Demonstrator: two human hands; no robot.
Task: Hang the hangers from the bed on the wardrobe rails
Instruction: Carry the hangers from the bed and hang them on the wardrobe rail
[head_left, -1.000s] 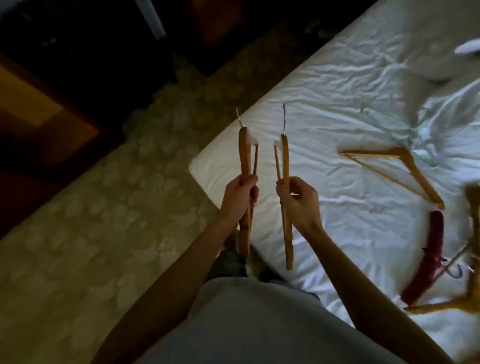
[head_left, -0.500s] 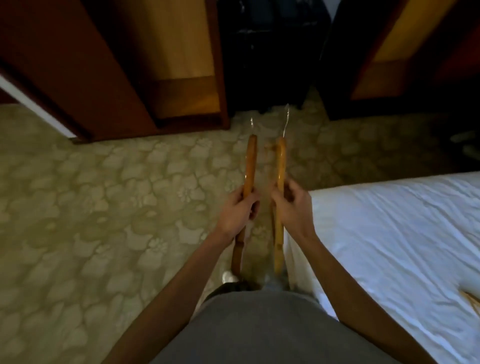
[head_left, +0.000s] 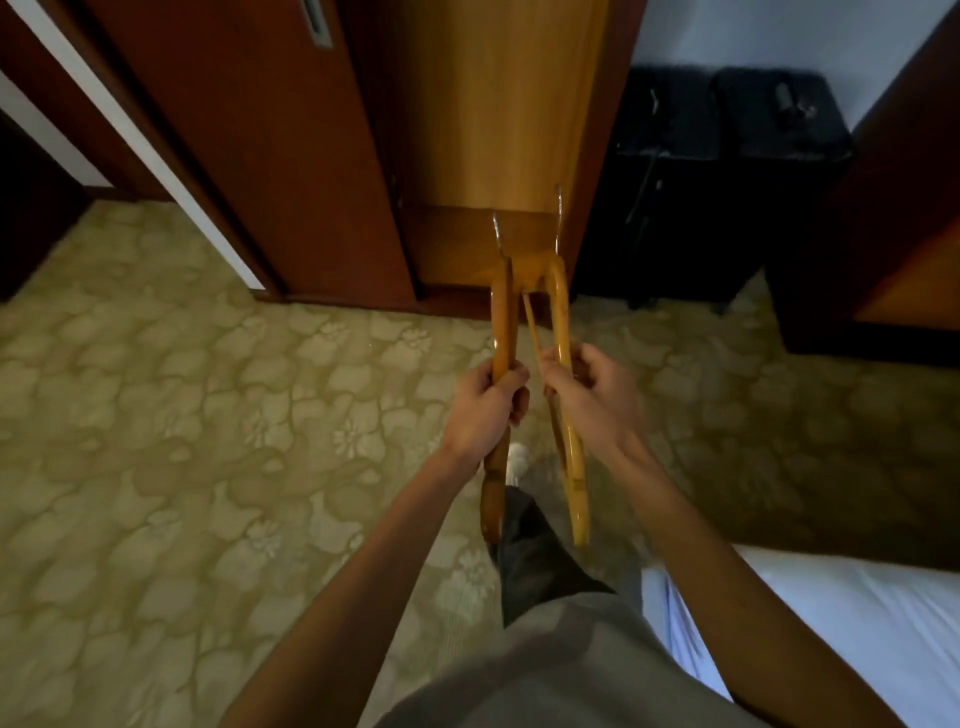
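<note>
Bare forearms, a grey top, dark trousers and a white shoe.

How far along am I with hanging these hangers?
Nothing shows hung yet. In hand: your left hand grips one wooden hanger, your right hand another, hooks toward the open wardrobe. Left: both onto a rail, which isn't in view.

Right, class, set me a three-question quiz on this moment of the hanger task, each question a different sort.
1. True or false: each hand grips one wooden hanger.
2. Where is the bed corner? A lower right; B upper left.
3. Fill in: the floor is covered in patterned ____.

Key:
1. True: the left hand grips the left hanger, the right hand the right hanger.
2. A: bed.
3. Carpet.
</note>
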